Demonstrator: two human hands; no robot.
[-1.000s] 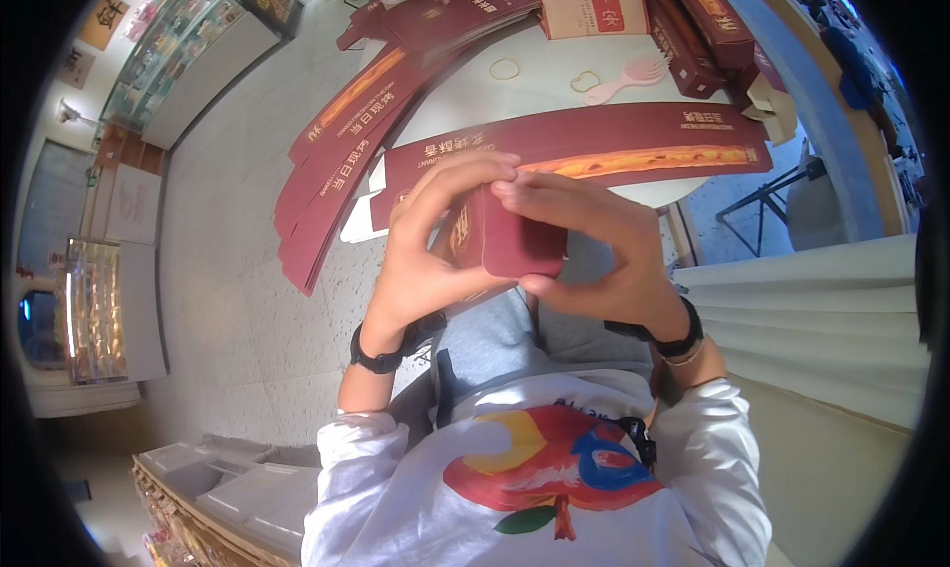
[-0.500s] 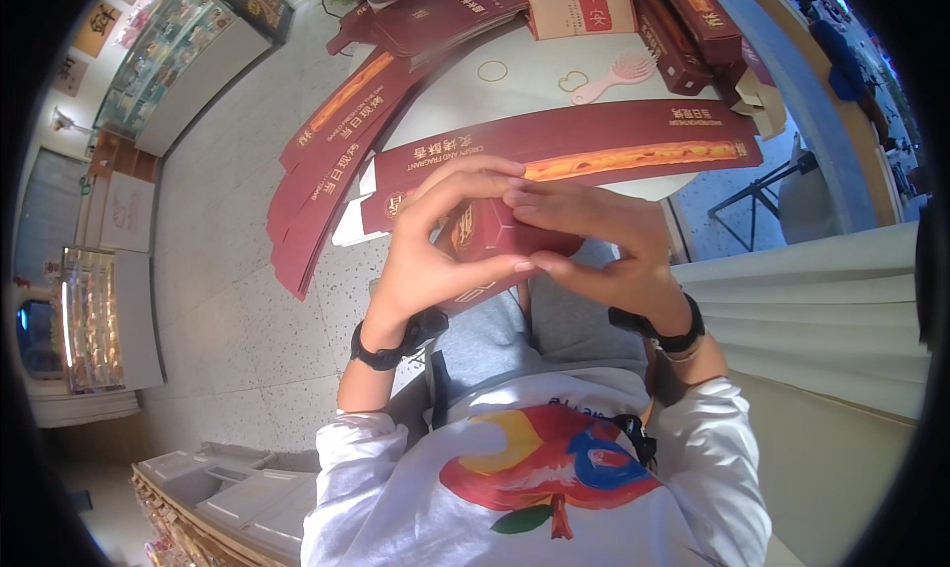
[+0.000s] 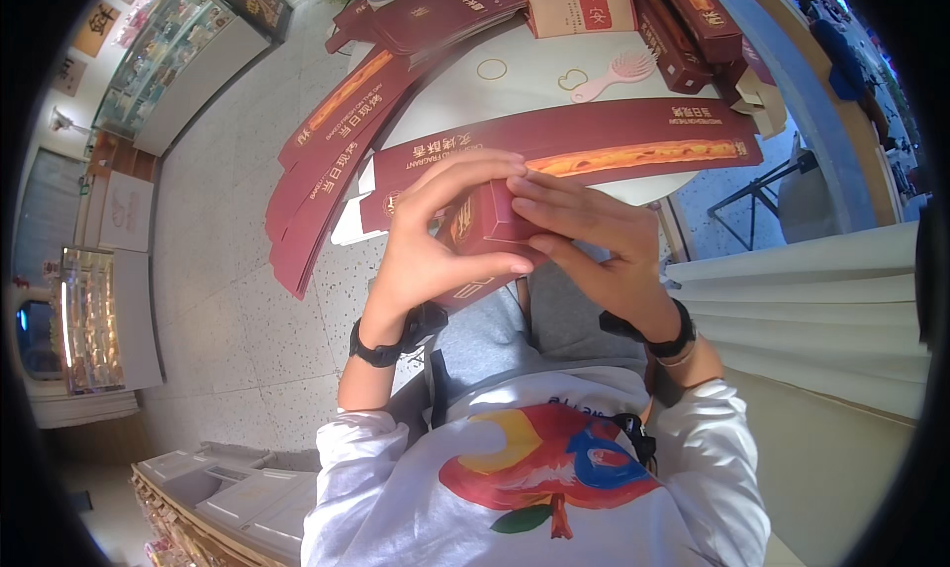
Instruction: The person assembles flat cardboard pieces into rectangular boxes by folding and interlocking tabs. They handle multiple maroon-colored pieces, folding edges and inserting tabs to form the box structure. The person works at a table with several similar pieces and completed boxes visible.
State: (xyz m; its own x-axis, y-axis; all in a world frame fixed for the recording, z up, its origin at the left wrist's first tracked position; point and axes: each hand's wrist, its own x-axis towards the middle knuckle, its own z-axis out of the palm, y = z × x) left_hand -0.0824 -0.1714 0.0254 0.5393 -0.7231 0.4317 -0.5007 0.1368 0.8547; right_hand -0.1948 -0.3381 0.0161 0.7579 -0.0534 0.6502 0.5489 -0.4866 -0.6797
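Note:
A dark red long cardboard box stands in front of my chest with its narrow end turned up toward me. My left hand wraps round the box near that end, fingers on the far side and thumb along the near side. At the end panel, my right hand presses its fingertips and thumb on the cardboard, pinching the flap edge. The lower part of the box is partly hidden by my hands. Just beyond, a flat unfolded red carton with a pastry picture lies across the white table.
Stacked flat cartons overhang the table's left edge. A pink hairbrush and two thin bands lie farther back. Folded red boxes and a beige printed bag stand at the far side. A white curtain hangs at right.
My right hand has shifted slightly left over the box's end, and the end panel shows more squarely between my fingers. A pale round shape now appears on the far left stack.

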